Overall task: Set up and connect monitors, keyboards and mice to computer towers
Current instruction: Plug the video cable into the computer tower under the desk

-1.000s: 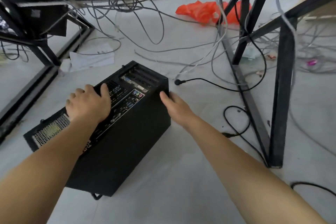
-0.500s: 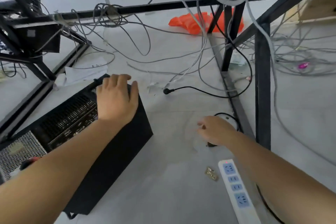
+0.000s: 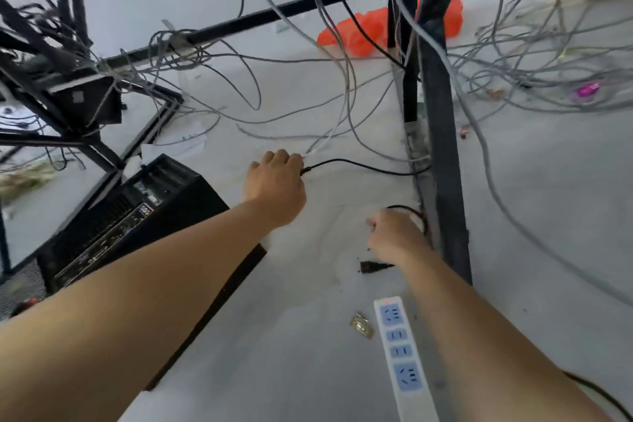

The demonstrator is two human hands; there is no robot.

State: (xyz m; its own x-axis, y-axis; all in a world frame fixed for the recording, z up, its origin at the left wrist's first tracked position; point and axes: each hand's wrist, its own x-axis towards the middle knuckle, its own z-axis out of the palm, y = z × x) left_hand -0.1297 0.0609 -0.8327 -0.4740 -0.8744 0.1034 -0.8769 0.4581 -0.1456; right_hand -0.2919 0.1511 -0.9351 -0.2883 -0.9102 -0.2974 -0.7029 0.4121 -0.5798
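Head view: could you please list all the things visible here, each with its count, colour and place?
computer tower: one, black, lying on the floor at left
black cable: one, black, on the floor, from the left hand to the frame leg
power strip: one, white with blue sockets, floor at lower right
plug: one, black, floor below the right hand
grey cables: many, grey, hanging from the frames and across the floor
metal frames: at least two, black, left and right
plastic bag: one, orange, floor at the back
left hand: grips the black cable's end
right hand: over a black cable loop; grip unclear
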